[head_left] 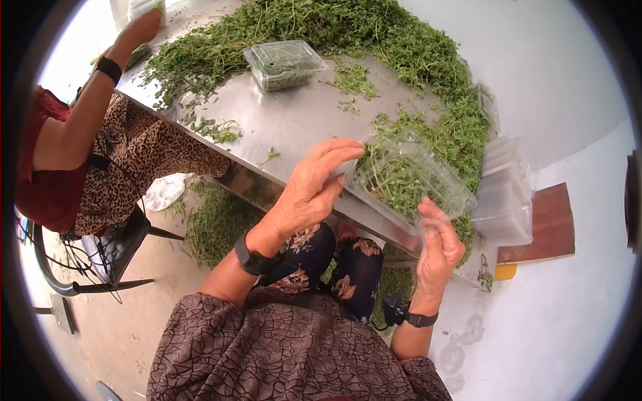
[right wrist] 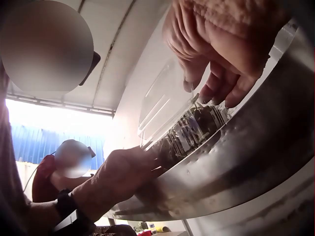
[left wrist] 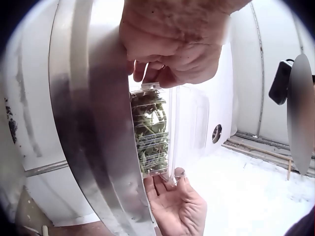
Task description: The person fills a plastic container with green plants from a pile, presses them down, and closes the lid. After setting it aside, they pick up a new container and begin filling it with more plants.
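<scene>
A clear plastic clamshell container (head_left: 451,184) filled with leafy green sprigs (head_left: 394,177) sits at the table's near edge, its lid raised at an angle. My left hand (head_left: 314,187) pinches its left end between thumb and fingers. At the opposite end, my right hand (head_left: 438,250) holds the near right corner, thumb and fingertips at the rim. In the left wrist view, both hands bracket the container (left wrist: 150,135), greens pressed against its ribbed wall. The lid (right wrist: 165,101) stands tilted up in the right wrist view.
On the metal table (head_left: 247,120), a closed clamshell of greens (head_left: 286,73) stands before a long heap of greens (head_left: 334,23). Stacked clear containers (head_left: 505,200) stand right, near a brown board (head_left: 545,227). Another person's arm (head_left: 73,127) reaches in at left, above a black chair (head_left: 117,250).
</scene>
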Tool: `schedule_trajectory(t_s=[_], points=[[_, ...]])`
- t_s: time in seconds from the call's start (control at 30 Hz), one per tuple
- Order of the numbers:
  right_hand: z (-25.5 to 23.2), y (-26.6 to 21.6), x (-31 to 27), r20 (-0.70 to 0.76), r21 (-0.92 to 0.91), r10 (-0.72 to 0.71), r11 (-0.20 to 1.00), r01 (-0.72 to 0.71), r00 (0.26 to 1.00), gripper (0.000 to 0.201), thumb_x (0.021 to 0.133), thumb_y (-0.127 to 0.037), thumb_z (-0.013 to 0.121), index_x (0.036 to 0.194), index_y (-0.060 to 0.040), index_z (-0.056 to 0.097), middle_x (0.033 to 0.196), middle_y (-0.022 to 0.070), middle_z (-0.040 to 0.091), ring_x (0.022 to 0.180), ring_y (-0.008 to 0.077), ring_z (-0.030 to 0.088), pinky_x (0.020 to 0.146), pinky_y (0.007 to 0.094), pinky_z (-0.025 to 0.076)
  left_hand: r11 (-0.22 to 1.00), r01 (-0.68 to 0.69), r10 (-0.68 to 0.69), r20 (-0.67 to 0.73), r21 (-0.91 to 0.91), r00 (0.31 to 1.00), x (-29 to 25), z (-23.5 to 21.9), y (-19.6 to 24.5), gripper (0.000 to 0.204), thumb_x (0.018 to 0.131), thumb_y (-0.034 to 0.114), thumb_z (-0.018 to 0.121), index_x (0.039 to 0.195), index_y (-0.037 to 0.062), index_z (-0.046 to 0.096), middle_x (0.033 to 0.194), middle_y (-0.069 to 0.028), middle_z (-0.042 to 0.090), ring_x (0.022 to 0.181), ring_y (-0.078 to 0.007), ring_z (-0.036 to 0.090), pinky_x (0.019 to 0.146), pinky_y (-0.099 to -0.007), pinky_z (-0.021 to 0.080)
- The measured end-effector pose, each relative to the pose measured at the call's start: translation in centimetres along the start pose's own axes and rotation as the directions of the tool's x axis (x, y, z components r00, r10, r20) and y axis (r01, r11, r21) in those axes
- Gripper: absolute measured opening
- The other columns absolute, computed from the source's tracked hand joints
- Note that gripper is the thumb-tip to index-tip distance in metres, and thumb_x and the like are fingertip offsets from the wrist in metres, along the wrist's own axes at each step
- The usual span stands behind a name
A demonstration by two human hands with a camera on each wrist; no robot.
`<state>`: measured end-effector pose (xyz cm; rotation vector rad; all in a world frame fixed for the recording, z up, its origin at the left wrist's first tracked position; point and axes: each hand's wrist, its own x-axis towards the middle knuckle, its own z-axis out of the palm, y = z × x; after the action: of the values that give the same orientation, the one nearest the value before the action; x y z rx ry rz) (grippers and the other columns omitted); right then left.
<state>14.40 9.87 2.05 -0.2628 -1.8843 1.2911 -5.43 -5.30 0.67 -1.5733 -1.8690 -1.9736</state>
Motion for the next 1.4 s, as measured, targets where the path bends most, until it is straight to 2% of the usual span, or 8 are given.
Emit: schedule_trajectory(t_s=[0.07, 0.23, 0.37, 0.53, 0.83, 0.97, 1.23, 1.4], points=[[0.1, 0.1, 0.0, -0.016, 0.012, 0.015, 1.0, -0.015, 1.0, 0.015, 0.087, -0.011, 0.062, 0.088, 0.0032, 0.065, 0.108, 0.0158, 0.065, 0.116, 0.0312, 0.054, 0.1, 0.0447, 0.039, 1.0, -0.016, 0.017, 0.039, -0.017, 0.999, 0.1, -0.1, -0.2, 0.05, 0.073, -0.003, 0.048, 0.123, 0.0017, 0.054, 0.13, -0.0147, 0.053, 0.124, -0.0325, 0.047, 0.104, -0.039, 0.037], [0.1, 0.2, -0.1, -0.058, 0.072, 0.044, 0.997, -0.039, 0.997, 0.014, 0.087, -0.011, 0.062, 0.086, 0.0033, 0.065, 0.105, 0.0147, 0.065, 0.114, 0.0304, 0.055, 0.099, 0.0443, 0.04, 0.978, 0.096, -0.066, 0.162, -0.187, 0.985, 1.0, -0.5, 0.7, 0.055, 0.081, 0.027, 0.042, 0.129, 0.0015, 0.051, 0.138, -0.0151, 0.048, 0.135, -0.0323, 0.035, 0.112, -0.0427, 0.023], [0.2, 0.0, 0.2, 0.016, -0.037, -0.06, 0.997, 0.061, 0.998, 0.015, 0.087, -0.011, 0.062, 0.085, 0.0038, 0.064, 0.101, 0.0141, 0.065, 0.109, 0.0301, 0.057, 0.097, 0.0439, 0.042, 0.969, 0.161, -0.123, 0.199, -0.188, 0.972, 1.4, -0.1, 1.2, 0.053, 0.086, 0.024, 0.039, 0.131, -0.0028, 0.047, 0.136, -0.0187, 0.048, 0.137, -0.0351, 0.029, 0.111, -0.0425, 0.023], [0.5, -0.2, 0.3, 0.023, -0.051, -0.084, 0.995, 0.085, 0.996, 0.017, 0.088, -0.013, 0.061, 0.086, 0.0035, 0.064, 0.1, 0.0144, 0.065, 0.107, 0.031, 0.058, 0.094, 0.0436, 0.044, 0.936, 0.241, -0.179, 0.244, -0.256, 0.953, 1.7, 0.1, 0.7, 0.063, 0.096, 0.044, 0.028, 0.132, -0.0036, 0.045, 0.137, -0.0209, 0.045, 0.138, -0.0338, 0.028, 0.111, -0.0405, 0.022], [0.4, -0.2, 0.6, 0.033, -0.172, -0.196, 0.965, 0.199, 0.98, 0.02, 0.089, -0.015, 0.061, 0.084, 0.0047, 0.062, 0.096, 0.0175, 0.064, 0.101, 0.033, 0.061, 0.078, 0.0371, 0.053, 0.947, 0.302, -0.306, -0.02, -0.111, 0.952, -0.2, 0.1, 1.0, 0.062, 0.098, 0.044, 0.027, 0.133, -0.0034, 0.046, 0.141, -0.021, 0.042, 0.134, -0.0328, 0.036, 0.11, -0.0402, 0.025], [0.5, 0.0, 0.7, 0.039, -0.163, -0.201, 0.965, 0.205, 0.979, 0.018, 0.087, -0.012, 0.062, 0.082, 0.0052, 0.061, 0.097, 0.0172, 0.064, 0.1, 0.0332, 0.061, 0.076, 0.0374, 0.053, 0.949, 0.315, -0.316, 0.071, 0.019, 0.946, 0.1, 0.1, 1.8, 0.062, 0.098, 0.045, 0.028, 0.13, -0.0036, 0.048, 0.141, -0.0212, 0.041, 0.132, -0.0344, 0.039, 0.108, -0.0406, 0.029], [0.3, 0.2, 0.8, 0.028, -0.134, -0.114, 0.984, 0.117, 0.993, 0.016, 0.083, -0.011, 0.065, 0.077, 0.0037, 0.062, 0.094, 0.0158, 0.065, 0.1, 0.0337, 0.061, 0.079, 0.0387, 0.05, 0.976, 0.218, -0.219, 0.122, 0.027, 0.968, 1.7, 0.5, 1.5, 0.059, 0.097, 0.042, 0.028, 0.126, -0.0045, 0.052, 0.14, -0.0227, 0.042, 0.133, -0.0373, 0.035, 0.108, -0.0433, 0.029], [0.3, 0.4, 0.9, 0.029, -0.134, -0.132, 0.982, 0.135, 0.991, 0.016, 0.082, -0.011, 0.065, 0.076, 0.0038, 0.062, 0.093, 0.0156, 0.065, 0.099, 0.034, 0.06, 0.084, 0.0417, 0.048, 0.961, 0.277, -0.271, 0.172, -0.012, 0.947, 1.9, 0.6, 0.9, 0.058, 0.097, 0.04, 0.029, 0.124, -0.0057, 0.053, 0.139, -0.0243, 0.042, 0.133, -0.0379, 0.035, 0.108, -0.0438, 0.028]])
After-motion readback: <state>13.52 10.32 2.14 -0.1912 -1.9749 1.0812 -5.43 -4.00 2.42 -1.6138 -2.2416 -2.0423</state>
